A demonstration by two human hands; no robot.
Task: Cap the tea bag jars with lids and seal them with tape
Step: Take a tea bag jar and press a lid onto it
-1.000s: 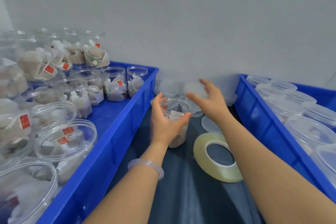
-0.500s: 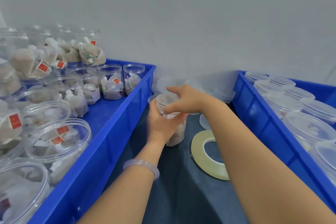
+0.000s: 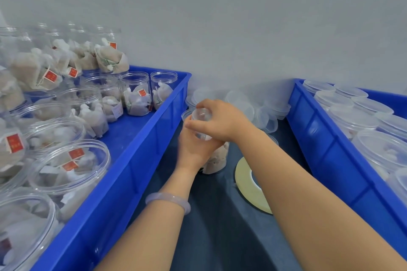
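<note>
One jar (image 3: 217,158), one lid (image 3: 202,114), left hand (image 3: 193,149), right hand (image 3: 221,121)

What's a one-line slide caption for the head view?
Left hand grips a tea bag jar while the right hand holds a clear lid at its mouth, tape roll lying beside.

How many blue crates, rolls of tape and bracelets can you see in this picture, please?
Blue crates: 2
Rolls of tape: 1
Bracelets: 1
Total: 4
</note>
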